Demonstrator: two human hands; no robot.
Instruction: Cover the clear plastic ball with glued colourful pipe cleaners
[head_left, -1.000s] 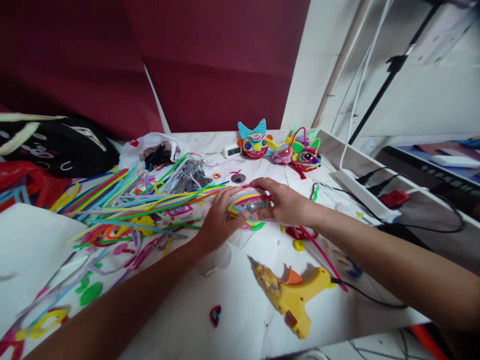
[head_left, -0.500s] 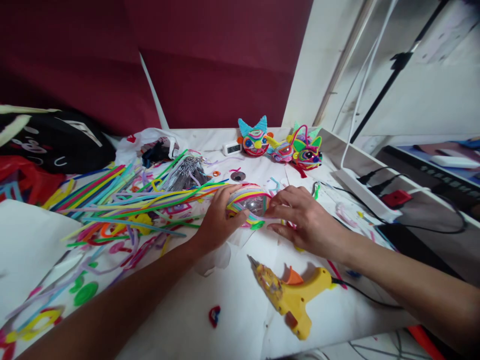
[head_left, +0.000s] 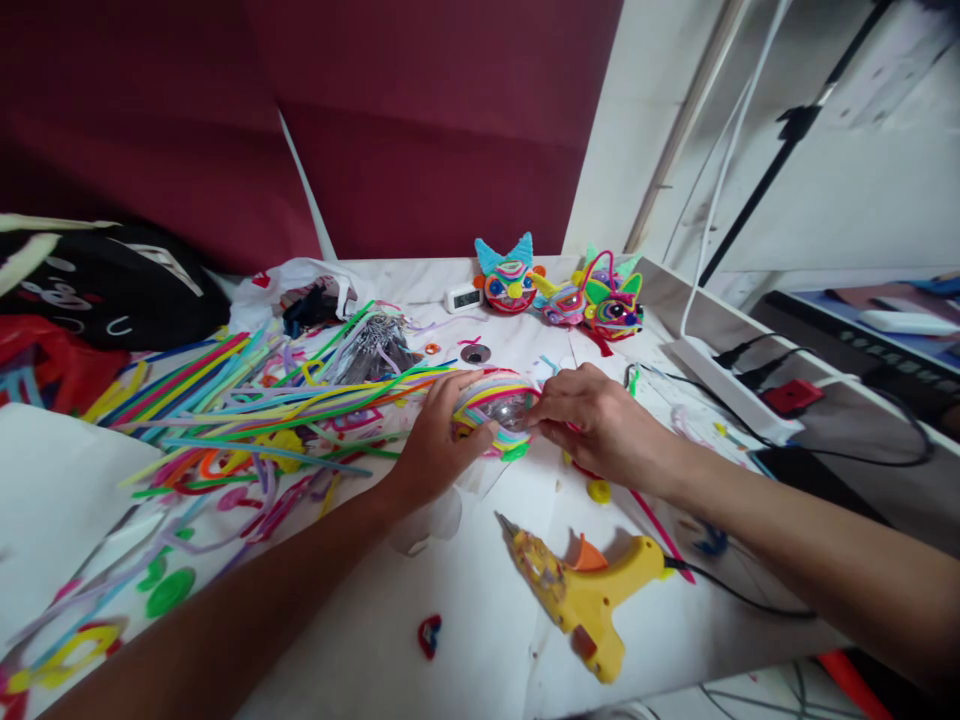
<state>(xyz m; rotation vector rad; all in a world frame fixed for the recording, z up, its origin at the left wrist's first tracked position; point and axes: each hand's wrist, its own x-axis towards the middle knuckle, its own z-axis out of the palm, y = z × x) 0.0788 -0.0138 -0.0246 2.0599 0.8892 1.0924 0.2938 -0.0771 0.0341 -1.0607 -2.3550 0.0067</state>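
A clear plastic ball point(head_left: 504, 412) wrapped in bands of coloured pipe cleaners rests on the white table. My left hand point(head_left: 442, 435) is closed round its left side, the thumb in front and the fingers behind. At the ball's right edge my right hand point(head_left: 592, 415) pinches a pipe cleaner against it; the fingers mostly hide the strip. A green piece shows at the ball's lower edge. The yellow hot glue gun point(head_left: 577, 590) lies nearer to me, its nozzle pointing towards the ball.
Loose pipe cleaners point(head_left: 225, 400) cover the left side. Finished decorated balls point(head_left: 510, 280) stand at the back beside a small white digital clock point(head_left: 463, 298). A power strip point(head_left: 739, 390) lies along the right. A small red and blue piece point(head_left: 429, 636) is near the front.
My right hand's fingers, spread before, have closed together at the ball's right edge. A yellow disc and a pink pipe cleaner show more below that hand. My left hand stays put.
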